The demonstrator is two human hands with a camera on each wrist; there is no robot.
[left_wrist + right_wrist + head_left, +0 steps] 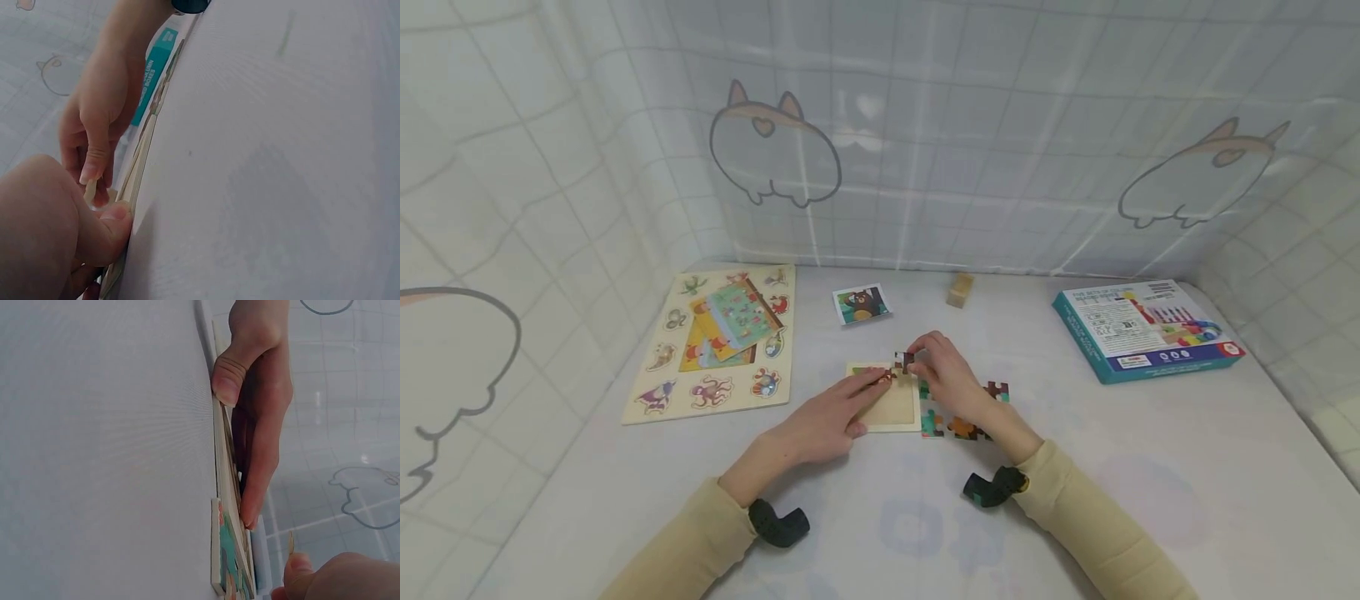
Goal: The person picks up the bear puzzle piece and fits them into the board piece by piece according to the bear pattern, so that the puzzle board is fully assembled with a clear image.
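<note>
The tray [891, 410] is square, of pale, plain wood with a low raised rim, and lies flat on the table [850, 508] between the two hands. The left hand [831, 422] lies across its left side, fingers extended over a small piece at the far edge, thumb against the near rim. The right hand [951, 375] pinches a piece [903, 362], thin, knobbed and dark-printed, above the tray's far right corner.

Further loose pieces [962, 428], glossy in green, orange and brown, lie to the tray's right, partly hidden under the right forearm. Beyond the tray I note a bear card [861, 305] with a white border and a small wooden block [959, 290]. At left is a board [684, 392] of pale wood bearing sea-creature shapes and two printed sheets; at right, a flat cardboard box [1150, 327], teal-sided.

The table wears a smooth whitish cover with faint prints. Creased, grid-patterned sheeting [940, 125] with outlined animals forms the walls; light streaks cross its sheen.
</note>
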